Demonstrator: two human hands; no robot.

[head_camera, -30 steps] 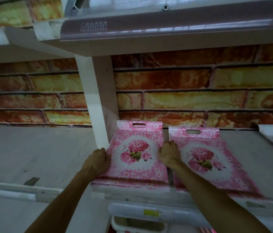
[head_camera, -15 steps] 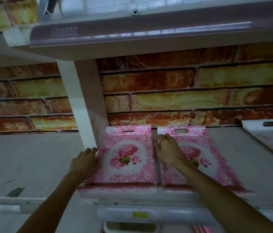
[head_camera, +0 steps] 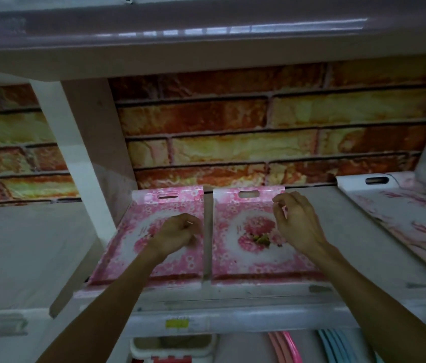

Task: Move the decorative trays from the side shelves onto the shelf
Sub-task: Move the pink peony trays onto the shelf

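Note:
Two pink floral trays lie flat side by side on the grey shelf [head_camera: 358, 247]. The left tray [head_camera: 133, 231] sits against the white upright; the right tray [head_camera: 235, 260] lies a narrow gap away. My left hand [head_camera: 175, 233] hovers over the left tray's right half, fingers loosely curled, holding nothing. My right hand [head_camera: 295, 224] hangs over the right tray's right side, fingers apart and bent, also holding nothing. Whether either hand touches its tray I cannot tell.
A third tray with a paler pink pattern [head_camera: 411, 221] lies at the shelf's right end. A white upright [head_camera: 86, 163] divides this bay from the left bay [head_camera: 23, 247]. An upper shelf [head_camera: 206, 48] overhangs. Pink and blue items [head_camera: 311, 347] show on the shelf below.
Both hands have left the left tray's edges. The left hand moved right over the left tray; the right hand moved right, over the right tray. The view shifted right.

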